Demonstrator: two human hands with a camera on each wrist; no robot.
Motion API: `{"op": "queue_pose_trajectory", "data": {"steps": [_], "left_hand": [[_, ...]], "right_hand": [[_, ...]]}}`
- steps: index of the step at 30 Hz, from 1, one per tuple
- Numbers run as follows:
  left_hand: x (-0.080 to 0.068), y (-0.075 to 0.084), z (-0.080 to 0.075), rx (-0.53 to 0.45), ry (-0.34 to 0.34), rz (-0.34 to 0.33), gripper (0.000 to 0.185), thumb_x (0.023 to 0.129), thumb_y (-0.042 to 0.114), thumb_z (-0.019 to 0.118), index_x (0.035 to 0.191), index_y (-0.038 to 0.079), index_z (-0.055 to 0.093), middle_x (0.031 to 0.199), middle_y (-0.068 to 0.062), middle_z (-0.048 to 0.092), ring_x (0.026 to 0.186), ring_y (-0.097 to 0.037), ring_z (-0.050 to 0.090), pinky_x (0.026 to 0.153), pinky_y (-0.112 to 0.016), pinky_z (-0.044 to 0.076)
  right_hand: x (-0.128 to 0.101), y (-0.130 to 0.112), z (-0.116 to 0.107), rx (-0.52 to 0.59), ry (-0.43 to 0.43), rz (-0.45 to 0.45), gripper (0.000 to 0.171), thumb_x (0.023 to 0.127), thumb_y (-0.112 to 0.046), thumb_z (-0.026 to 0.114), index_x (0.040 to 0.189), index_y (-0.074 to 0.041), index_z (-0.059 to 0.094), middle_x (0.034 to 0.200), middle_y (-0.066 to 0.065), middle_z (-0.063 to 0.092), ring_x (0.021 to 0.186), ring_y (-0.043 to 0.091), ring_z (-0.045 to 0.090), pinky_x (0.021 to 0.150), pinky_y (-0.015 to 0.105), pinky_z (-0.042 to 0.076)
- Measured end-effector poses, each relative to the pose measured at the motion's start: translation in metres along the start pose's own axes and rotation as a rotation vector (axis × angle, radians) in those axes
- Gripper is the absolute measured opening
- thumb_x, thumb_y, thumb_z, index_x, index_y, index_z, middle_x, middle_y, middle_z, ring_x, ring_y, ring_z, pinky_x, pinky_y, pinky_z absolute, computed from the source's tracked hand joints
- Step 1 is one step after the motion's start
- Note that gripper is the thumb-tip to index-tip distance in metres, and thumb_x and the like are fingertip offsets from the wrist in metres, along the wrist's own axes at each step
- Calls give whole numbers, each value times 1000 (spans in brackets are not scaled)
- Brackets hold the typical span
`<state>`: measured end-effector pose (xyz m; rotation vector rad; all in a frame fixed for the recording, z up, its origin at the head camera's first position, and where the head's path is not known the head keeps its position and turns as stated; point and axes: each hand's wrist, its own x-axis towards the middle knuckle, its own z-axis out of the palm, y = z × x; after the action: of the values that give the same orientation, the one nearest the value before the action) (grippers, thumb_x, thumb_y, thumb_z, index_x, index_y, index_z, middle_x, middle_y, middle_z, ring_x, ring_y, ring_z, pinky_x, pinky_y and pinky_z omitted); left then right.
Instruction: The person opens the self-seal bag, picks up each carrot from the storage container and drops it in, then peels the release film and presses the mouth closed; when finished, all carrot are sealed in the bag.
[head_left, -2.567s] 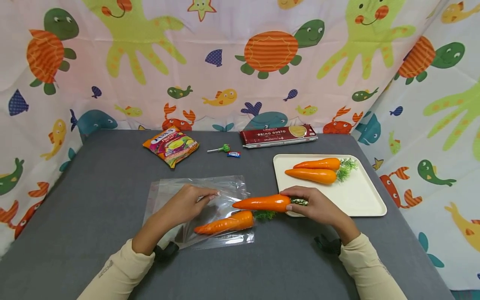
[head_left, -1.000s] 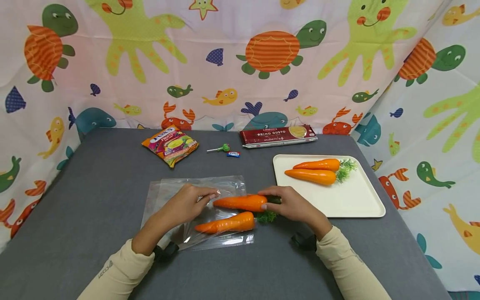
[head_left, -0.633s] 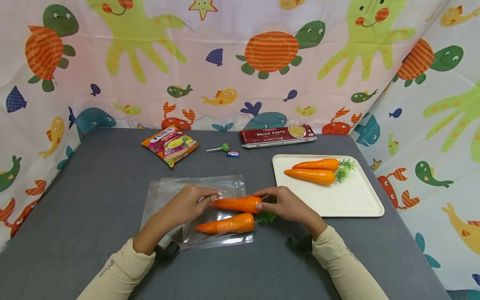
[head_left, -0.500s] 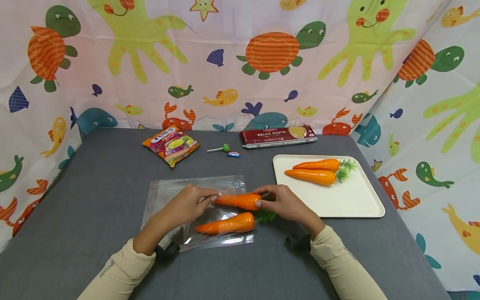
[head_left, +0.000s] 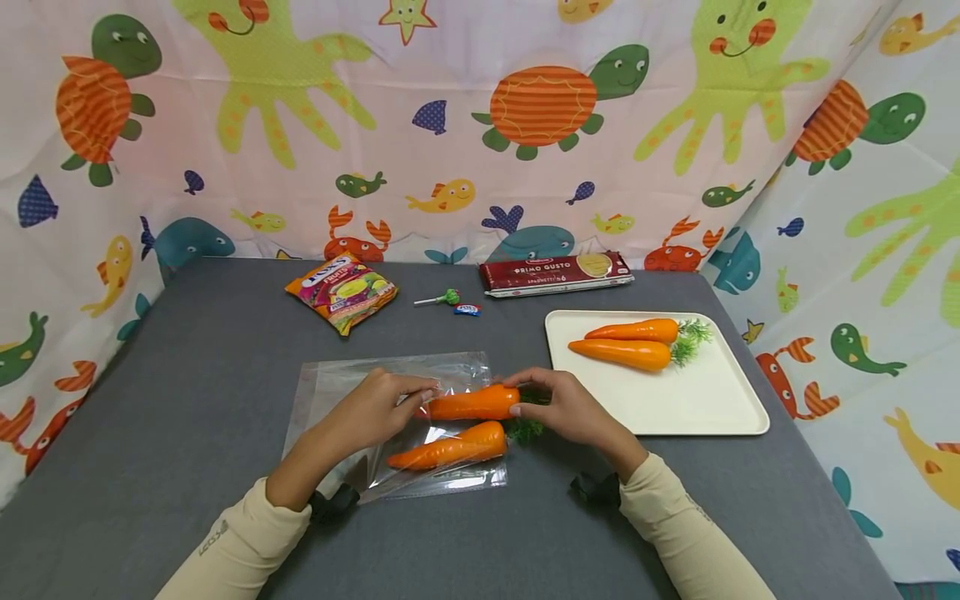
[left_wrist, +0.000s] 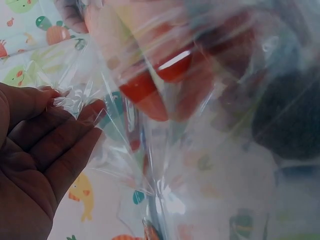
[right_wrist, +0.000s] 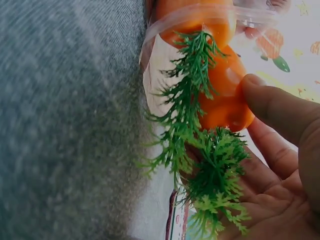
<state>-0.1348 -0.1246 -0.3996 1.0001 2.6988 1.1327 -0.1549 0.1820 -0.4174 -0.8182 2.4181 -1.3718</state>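
A clear plastic bag (head_left: 337, 396) lies flat on the grey table (head_left: 187, 350), with one orange carrot (head_left: 450, 447) inside it. My left hand (head_left: 427, 390) pinches the bag's top layer at its mouth; in the left wrist view my fingers (left_wrist: 75, 120) pinch crinkled film (left_wrist: 75, 97). My right hand (head_left: 517, 400) grips a second carrot (head_left: 472, 403) by its leafy end, its tip inside the bag's mouth. In the right wrist view my fingers (right_wrist: 280, 110) hold that carrot (right_wrist: 225, 95) by its green leaves (right_wrist: 210, 170). Two more carrots (head_left: 622, 353) lie on a cream tray (head_left: 675, 408).
At the back of the table lie a candy bag (head_left: 341, 292), a green lollipop (head_left: 442, 297), a small blue sweet (head_left: 467, 309) and a red spaghetti packet (head_left: 557, 272). A patterned curtain (head_left: 480, 125) closes off the back and both sides.
My right hand has carried the second carrot leftwards from the tray's edge into the bag's mouth. My left hand has kept its pinch on the bag.
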Motion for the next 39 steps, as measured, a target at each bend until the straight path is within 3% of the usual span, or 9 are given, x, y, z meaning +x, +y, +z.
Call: {"op": "queue_pose_trajectory", "data": {"steps": [4, 13, 18, 28, 39], "left_hand": [[0, 0, 1, -1, -3, -1, 27, 95, 4, 62, 120, -2, 67, 105, -7, 72, 52, -2, 42, 44, -22, 35], [-1, -1, 1, 0, -12, 12, 27, 95, 4, 63, 121, -3, 67, 105, -7, 72, 54, -2, 44, 45, -22, 37], [-1, -1, 1, -3, -17, 10, 27, 95, 4, 62, 121, -2, 67, 94, -5, 72, 47, -1, 36, 43, -22, 34], [0, -1, 3, -9, -26, 31, 24, 96, 5, 62, 118, 0, 69, 90, -4, 72, 50, -1, 41, 45, -23, 40], [4, -1, 6, -7, -16, 46, 24, 95, 5, 63, 118, 0, 70, 74, 1, 67, 47, -1, 38, 44, -22, 37]], "right_hand": [[3, 0, 2, -26, -29, 10, 37, 89, -17, 73, 125, -9, 65, 125, -1, 64, 110, 15, 60, 96, 38, 48], [10, 0, 11, -106, -66, 14, 36, 91, -22, 71, 125, -10, 66, 120, 2, 66, 104, 16, 61, 94, 41, 49], [13, -1, 12, -109, -90, 28, 36, 92, -23, 71, 125, -10, 66, 119, 2, 66, 102, 17, 61, 94, 42, 49], [15, 3, 13, -122, -109, 4, 37, 91, -20, 71, 126, -8, 66, 117, 2, 67, 98, 18, 61, 94, 41, 49], [14, -5, 2, -147, -74, 28, 38, 91, -17, 71, 125, -3, 65, 120, 7, 66, 110, 22, 61, 97, 45, 47]]}}
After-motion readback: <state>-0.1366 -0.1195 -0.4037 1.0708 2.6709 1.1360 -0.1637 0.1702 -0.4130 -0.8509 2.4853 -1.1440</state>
